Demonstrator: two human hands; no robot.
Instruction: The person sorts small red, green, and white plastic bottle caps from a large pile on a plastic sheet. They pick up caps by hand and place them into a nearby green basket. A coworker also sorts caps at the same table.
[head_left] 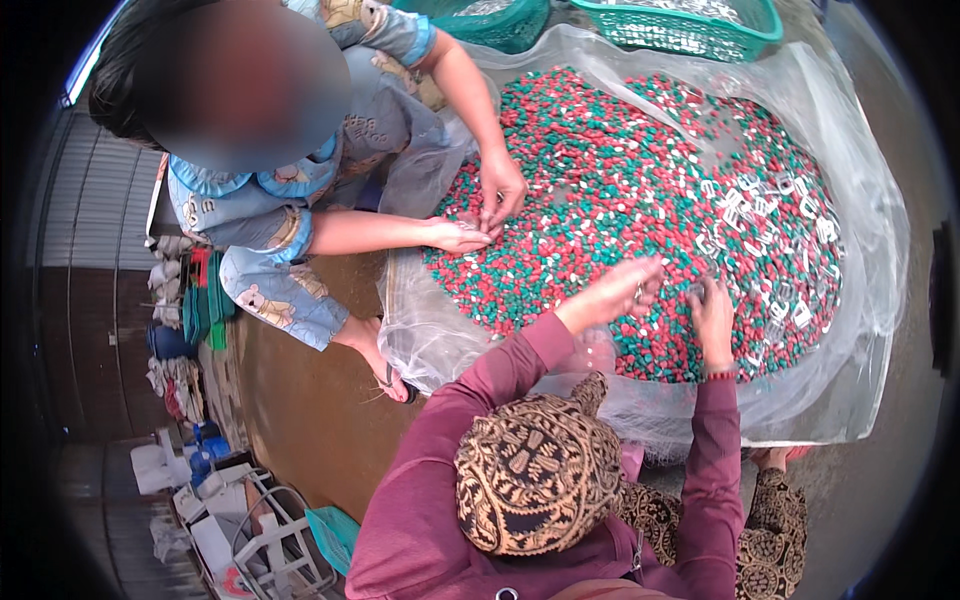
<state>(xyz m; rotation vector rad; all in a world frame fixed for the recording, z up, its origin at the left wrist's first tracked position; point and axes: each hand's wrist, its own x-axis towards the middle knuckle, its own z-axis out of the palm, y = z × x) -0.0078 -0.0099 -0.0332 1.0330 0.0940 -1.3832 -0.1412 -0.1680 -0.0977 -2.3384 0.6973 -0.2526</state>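
Note:
A wide heap of small red, green and white plastic pieces point(640, 170) lies on a clear plastic sheet point(850, 330) spread over the ground. My left hand point(622, 291), in a maroon sleeve, rests on the near edge of the heap with its fingers curled around a small greyish piece. Beside it my right hand point(712, 318) pinches another small piece at its fingertips. The two hands are close together, a little apart. A patch of white clip-like pieces point(770, 220) lies just beyond my right hand.
Another person in blue patterned clothes crouches at the left, both hands point(485, 210) in the heap's far-left edge. Two green mesh baskets point(690, 30) stand beyond the sheet. My patterned brown knee point(535, 475) is below; clutter and a wire rack point(270, 540) sit lower left.

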